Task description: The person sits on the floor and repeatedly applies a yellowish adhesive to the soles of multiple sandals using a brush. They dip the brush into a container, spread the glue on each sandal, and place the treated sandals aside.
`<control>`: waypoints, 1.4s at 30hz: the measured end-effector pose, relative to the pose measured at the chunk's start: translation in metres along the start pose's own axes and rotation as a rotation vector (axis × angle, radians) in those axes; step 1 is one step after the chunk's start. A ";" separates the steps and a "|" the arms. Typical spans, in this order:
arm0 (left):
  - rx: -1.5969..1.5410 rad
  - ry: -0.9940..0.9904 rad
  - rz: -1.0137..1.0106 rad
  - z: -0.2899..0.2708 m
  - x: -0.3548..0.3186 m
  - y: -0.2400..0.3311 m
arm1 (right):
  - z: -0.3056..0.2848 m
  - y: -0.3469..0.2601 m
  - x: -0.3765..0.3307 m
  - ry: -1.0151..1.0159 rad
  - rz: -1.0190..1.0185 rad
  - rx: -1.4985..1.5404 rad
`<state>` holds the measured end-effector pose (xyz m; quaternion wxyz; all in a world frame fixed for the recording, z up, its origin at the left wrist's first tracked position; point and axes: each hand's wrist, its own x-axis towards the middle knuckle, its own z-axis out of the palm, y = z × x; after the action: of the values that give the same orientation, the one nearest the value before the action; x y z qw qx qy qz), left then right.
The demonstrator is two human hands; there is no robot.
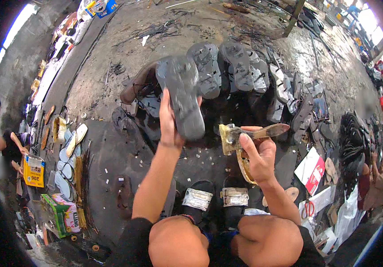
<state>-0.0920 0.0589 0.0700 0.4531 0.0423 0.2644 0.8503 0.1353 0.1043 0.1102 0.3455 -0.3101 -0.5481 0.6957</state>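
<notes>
My left hand is closed on a dark grey sandal sole, lifted with its broad face showing and slightly blurred. In my right hand is a flat brush with a wooden handle; its wide head, crusted with pale yellow glue, points left toward the sole but stays apart from it. Just below the brush is a yellowish, glue-caked tub, partly hidden by my right hand. Beyond my hands, sandals with dark grey soles lie in a row, some overlapping.
More dark sandals lie at the right, near a red-and-white box and red-handled scissors. At left are light blue soles and a green box. A person sits far left by a yellow box.
</notes>
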 end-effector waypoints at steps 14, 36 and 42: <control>1.802 0.378 -0.133 -0.179 -0.274 -0.044 | -0.133 0.126 -0.017 0.244 -0.335 -1.282; 1.788 -0.288 0.028 -0.182 -0.193 -0.059 | -0.119 0.041 -0.071 -0.155 0.344 -0.542; 2.072 -0.820 -0.185 -0.165 -0.126 -0.086 | -0.065 0.051 -0.034 -0.184 0.056 -0.468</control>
<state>-0.0050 -0.0705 -0.0927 0.3133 0.6568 0.6780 0.1039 0.2004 0.1044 0.0488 0.1937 -0.3318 -0.7146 0.5846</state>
